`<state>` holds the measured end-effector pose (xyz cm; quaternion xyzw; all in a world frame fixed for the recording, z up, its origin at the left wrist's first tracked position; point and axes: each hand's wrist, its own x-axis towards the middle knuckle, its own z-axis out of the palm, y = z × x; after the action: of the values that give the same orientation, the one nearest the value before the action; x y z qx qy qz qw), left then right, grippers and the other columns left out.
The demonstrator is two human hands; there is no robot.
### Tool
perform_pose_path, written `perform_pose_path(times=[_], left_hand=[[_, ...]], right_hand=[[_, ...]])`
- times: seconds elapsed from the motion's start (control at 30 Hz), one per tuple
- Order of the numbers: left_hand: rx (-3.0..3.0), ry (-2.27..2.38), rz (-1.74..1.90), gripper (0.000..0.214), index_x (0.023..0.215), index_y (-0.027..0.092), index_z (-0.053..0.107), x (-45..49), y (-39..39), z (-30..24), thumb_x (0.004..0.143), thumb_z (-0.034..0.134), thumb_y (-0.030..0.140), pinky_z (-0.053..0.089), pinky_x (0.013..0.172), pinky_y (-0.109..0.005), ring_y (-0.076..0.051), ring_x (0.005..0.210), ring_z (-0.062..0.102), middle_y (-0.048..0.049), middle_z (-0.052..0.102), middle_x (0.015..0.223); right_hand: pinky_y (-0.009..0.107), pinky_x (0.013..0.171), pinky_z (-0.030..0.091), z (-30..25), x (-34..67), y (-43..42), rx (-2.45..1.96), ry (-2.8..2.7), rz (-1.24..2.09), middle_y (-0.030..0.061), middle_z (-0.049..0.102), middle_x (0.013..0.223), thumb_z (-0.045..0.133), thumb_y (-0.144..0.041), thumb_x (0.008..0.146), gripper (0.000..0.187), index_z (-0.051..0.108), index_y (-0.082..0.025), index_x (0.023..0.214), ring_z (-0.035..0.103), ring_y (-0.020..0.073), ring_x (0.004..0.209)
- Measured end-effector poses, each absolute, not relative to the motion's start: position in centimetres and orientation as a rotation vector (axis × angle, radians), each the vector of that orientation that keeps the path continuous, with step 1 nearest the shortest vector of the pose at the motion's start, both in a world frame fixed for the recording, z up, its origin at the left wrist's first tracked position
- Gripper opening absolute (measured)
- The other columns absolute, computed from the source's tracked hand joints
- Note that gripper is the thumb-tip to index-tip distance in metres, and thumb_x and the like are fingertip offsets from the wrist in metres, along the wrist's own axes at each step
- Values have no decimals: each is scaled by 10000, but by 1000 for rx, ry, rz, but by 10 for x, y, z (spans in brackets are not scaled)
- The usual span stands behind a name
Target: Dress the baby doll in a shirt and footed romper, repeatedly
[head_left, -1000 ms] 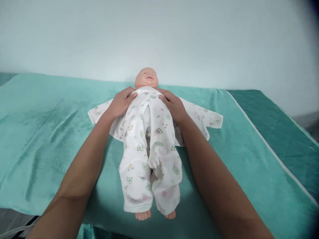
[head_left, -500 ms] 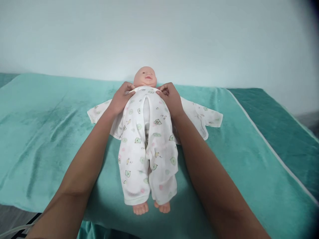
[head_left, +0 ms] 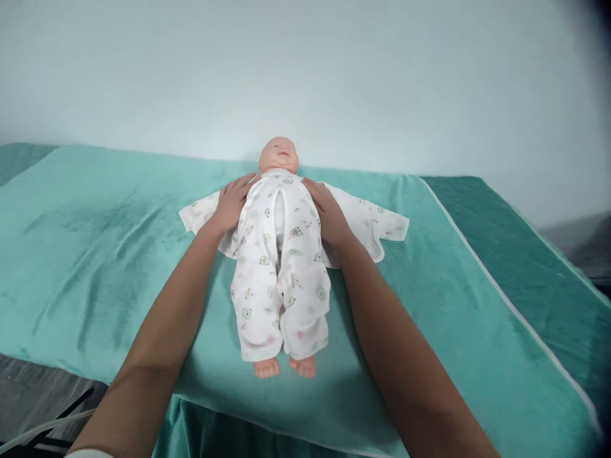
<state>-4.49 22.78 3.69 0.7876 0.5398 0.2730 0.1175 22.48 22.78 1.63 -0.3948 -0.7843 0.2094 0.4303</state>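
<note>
A baby doll (head_left: 278, 154) lies on its back, head toward the wall and bare feet toward me. White printed baby pants (head_left: 258, 273) cover its legs and reach up over the chest, with a slit down the middle front. Spread out beneath the doll is a matching white baby shirt (head_left: 370, 219), its sleeves stretched to both sides. My left hand (head_left: 235, 198) rests flat with fingers extended along one side of the chest. On the opposite side my right hand (head_left: 329, 207) lies against the pants, its fingers stretched out and partly hidden.
A turquoise sheet (head_left: 119, 273) covers the table, with a darker green cloth (head_left: 506, 235) at the right. A pale wall (head_left: 305, 76) stands behind. At lower left are a grey floor (head_left: 33, 388) and a light tube (head_left: 48, 431).
Both hands have let go of the pants' upper edge and now lie flatter along the chest sides. The view has shifted slightly, so the doll appears a little smaller.
</note>
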Motion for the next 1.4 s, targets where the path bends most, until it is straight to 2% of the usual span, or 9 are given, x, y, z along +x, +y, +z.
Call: perform_pose_path(times=[0.2, 0.37, 0.47, 0.6, 0.8, 0.93, 1.03, 1.3, 1.4], left_hand=[[2341, 1527, 832, 547, 1510, 272, 501, -54, 203, 30, 987, 428, 415, 214, 1273, -497, -287, 1548, 308, -59, 373, 1670], [2333, 1500, 960, 490, 1386, 236, 599, -50, 173, 32, 957, 490, 445, 230, 1264, -518, -303, 1515, 315, -101, 460, 1597], [2152, 1635, 1051, 371, 1234, 218, 662, -42, 153, 35, 924, 542, 381, 365, 1158, -491, -308, 1323, 480, -123, 615, 1388], [1717, 1557, 1046, 334, 1167, 252, 617, -36, 138, 42, 847, 633, 348, 500, 882, -376, -233, 940, 619, -54, 719, 1080], [1254, 1430, 987, 415, 1130, 251, 599, -33, 136, 55, 754, 737, 363, 454, 601, -273, -161, 703, 594, -21, 728, 961], [1208, 1302, 1011, 358, 1103, 212, 672, -33, 136, 55, 782, 715, 366, 524, 721, -325, -204, 820, 663, -39, 749, 950], [1121, 1189, 1042, 388, 1122, 190, 703, -34, 137, 51, 776, 721, 366, 563, 808, -372, -235, 890, 701, -58, 767, 963], [1042, 1269, 905, 440, 1112, 194, 740, -48, 137, 49, 721, 780, 390, 571, 628, -331, -254, 796, 723, -65, 777, 874], [1033, 1280, 893, 437, 1120, 214, 737, -48, 136, 49, 732, 777, 412, 581, 629, -340, -251, 793, 720, -60, 782, 911]], right_hand=[[500, 1224, 352, 9, 223, 195, -1055, -1798, 530, 39, 579, 1510, 473, -448, 991, 408, 683, -312, 1314, 495, 251, 1425], [451, 996, 516, 13, 223, 174, -1254, -1535, 627, 76, 753, 1146, 559, -374, 916, 274, 749, -242, 1065, 671, 245, 1070], [390, 814, 541, 13, 228, 172, -1383, -1462, 760, 35, 759, 862, 640, -423, 861, 233, 736, -218, 916, 662, 235, 851], [344, 649, 533, 9, 235, 173, -1356, -1399, 1035, -3, 690, 643, 701, -524, 820, 298, 717, -230, 775, 652, 244, 751], [390, 690, 597, 20, 229, 168, -1138, -1142, 1444, 20, 743, 724, 874, -469, 672, 311, 747, -258, 863, 714, 271, 811], [425, 769, 617, 34, 225, 163, -1058, -1011, 1522, 39, 771, 788, 892, -388, 635, 251, 739, -247, 776, 736, 293, 891], [444, 806, 622, 38, 226, 161, -1007, -1001, 1543, 38, 792, 869, 869, -385, 652, 249, 760, -249, 830, 742, 304, 942], [370, 856, 612, 33, 234, 161, -947, -1143, 1717, 34, 796, 986, 916, -351, 654, 332, 782, -249, 941, 746, 239, 948], [346, 836, 614, 33, 237, 162, -968, -1209, 1756, 34, 797, 927, 907, -357, 679, 299, 796, -240, 930, 747, 228, 922]])
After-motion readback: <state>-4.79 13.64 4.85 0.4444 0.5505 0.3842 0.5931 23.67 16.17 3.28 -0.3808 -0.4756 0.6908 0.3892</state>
